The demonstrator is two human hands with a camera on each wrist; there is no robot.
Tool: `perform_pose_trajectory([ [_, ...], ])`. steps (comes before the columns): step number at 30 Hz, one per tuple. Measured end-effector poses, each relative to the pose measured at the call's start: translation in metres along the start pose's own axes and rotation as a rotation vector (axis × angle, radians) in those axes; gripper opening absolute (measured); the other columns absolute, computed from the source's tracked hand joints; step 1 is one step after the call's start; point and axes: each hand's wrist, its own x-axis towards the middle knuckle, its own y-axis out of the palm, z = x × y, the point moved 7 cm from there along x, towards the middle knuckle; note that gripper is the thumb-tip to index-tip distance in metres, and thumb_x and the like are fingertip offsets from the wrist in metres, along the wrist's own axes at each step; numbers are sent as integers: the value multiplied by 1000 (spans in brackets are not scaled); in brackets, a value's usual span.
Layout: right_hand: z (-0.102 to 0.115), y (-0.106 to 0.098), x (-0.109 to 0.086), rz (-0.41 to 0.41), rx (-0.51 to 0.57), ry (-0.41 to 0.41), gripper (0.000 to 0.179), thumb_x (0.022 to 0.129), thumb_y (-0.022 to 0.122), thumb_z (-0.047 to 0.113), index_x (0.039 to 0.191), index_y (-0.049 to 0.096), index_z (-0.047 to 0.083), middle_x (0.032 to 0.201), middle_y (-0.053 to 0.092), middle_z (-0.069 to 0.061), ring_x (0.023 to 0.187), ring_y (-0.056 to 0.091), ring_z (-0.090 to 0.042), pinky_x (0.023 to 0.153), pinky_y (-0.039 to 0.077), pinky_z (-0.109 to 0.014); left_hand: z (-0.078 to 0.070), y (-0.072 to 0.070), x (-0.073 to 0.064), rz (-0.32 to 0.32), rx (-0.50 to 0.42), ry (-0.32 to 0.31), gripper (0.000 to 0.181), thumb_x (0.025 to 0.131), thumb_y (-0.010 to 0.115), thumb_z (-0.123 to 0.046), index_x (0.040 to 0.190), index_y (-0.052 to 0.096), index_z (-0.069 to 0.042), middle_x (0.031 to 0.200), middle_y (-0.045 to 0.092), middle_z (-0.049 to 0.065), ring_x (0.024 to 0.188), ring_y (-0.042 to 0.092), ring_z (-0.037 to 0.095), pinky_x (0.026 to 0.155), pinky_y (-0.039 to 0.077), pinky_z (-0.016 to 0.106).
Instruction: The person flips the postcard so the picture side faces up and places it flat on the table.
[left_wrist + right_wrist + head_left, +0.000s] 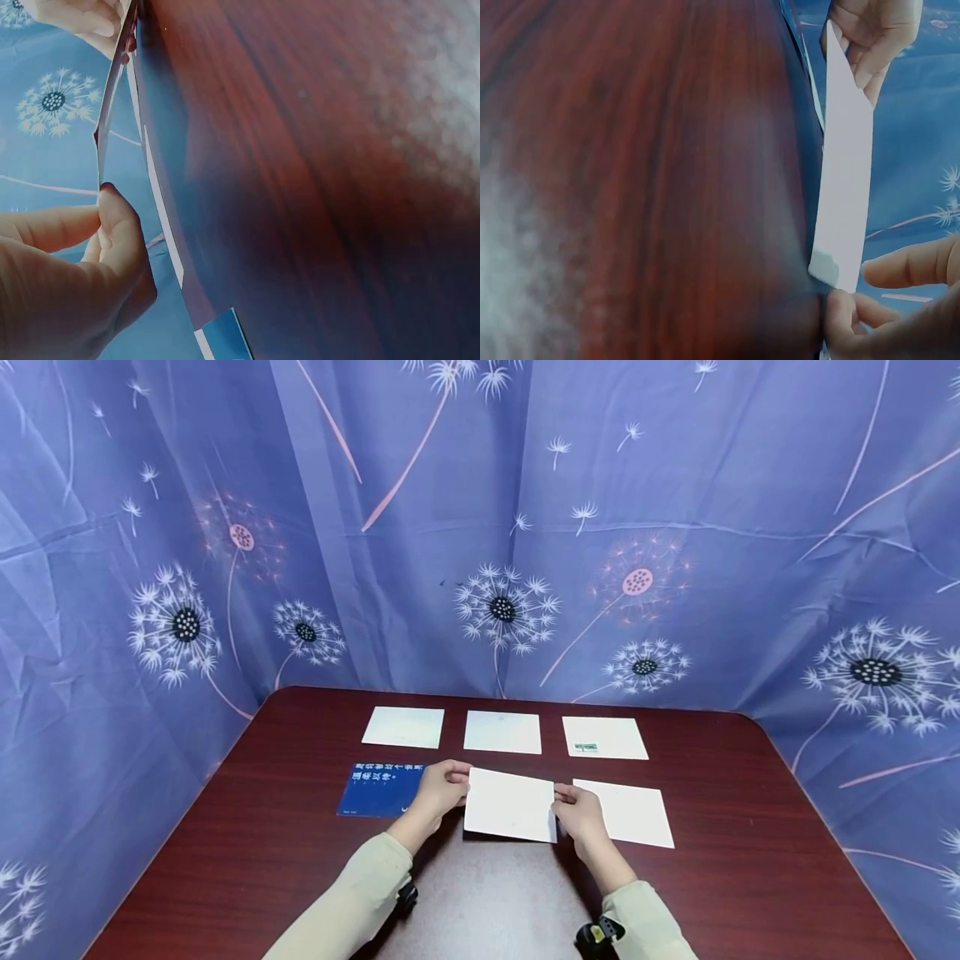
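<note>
Both hands hold one white postcard [510,806] just above the table, its near edge casting a dark shadow. At its left edge, the left hand [442,789] pinches it between thumb and fingers, as the left wrist view also shows. The right hand [581,817] holds the right edge; in the right wrist view its thumb [840,311] is at the lower corner of the card. A blue postcard [371,793] with white lettering lies beside the left hand, partly covered by it. Another white postcard [633,814] lies by the right hand, its left part hidden.
Behind the hands, three white postcards lie in a row: left [403,727], middle [502,732] and right [604,738], the last with a small green print. The dark red wooden table [750,877] ends at a blue dandelion-patterned curtain [420,610].
</note>
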Motion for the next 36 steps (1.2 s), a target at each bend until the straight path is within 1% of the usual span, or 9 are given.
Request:
perform_pose_trajectory([
  [5,-2,-2,1,-1,39,25,45,79,51,-10,123,58,-11,93,61,-16,75,54,-14,63,51,-23,-3,-6,1,-40,-10,20,25,82,56,12,106,62,17,80,62,14,68,57,13,66,56,29],
  [7,0,-3,2,2,62,19,45,78,52,-11,123,58,-10,90,60,-14,75,56,-14,70,56,-28,-3,-8,1,-50,-20,17,24,84,57,11,106,62,16,82,63,16,69,58,14,66,56,29],
  [10,4,-5,4,-5,94,8,45,79,54,-11,124,59,-9,87,60,-12,74,58,-14,72,57,-32,-5,-10,1,-51,-49,14,25,86,58,9,110,62,14,86,65,19,68,59,14,64,56,30],
  [13,7,-7,5,-26,115,2,44,79,55,-11,123,60,-7,86,62,-10,73,59,-13,70,57,-29,-5,-12,1,-48,-77,-3,25,88,59,7,112,63,11,87,66,18,62,60,13,61,56,30],
  [16,8,-8,6,-42,124,-8,39,81,57,-11,119,61,-8,88,64,-12,74,60,-12,68,56,-26,-4,-13,2,-54,-99,-10,22,88,61,6,109,64,12,81,66,14,58,59,11,61,57,30],
  [23,11,-9,7,-80,184,-46,31,83,59,-11,113,63,-11,90,65,-14,75,59,-9,69,56,-24,-7,-16,0,-73,-115,23,14,89,62,4,100,64,13,75,63,10,60,59,13,69,58,39],
  [27,14,-12,7,-132,214,-68,29,82,61,-10,111,65,-9,86,66,-11,74,59,-6,68,55,-23,-10,-16,0,-81,-118,32,13,89,62,3,99,65,10,73,61,7,61,59,13,68,58,37],
  [30,15,-14,7,-174,220,-85,26,82,63,-8,108,67,-9,86,67,-11,72,60,-5,68,55,-22,-13,-16,-1,-83,-126,46,13,89,62,4,99,65,11,73,61,8,62,59,12,67,58,34],
  [36,18,-15,6,-206,260,-105,22,85,63,-6,106,67,-11,92,69,-18,70,63,-5,69,56,-22,-15,-16,-2,-91,-148,42,16,92,58,4,102,62,15,82,64,18,67,62,13,76,57,38],
])
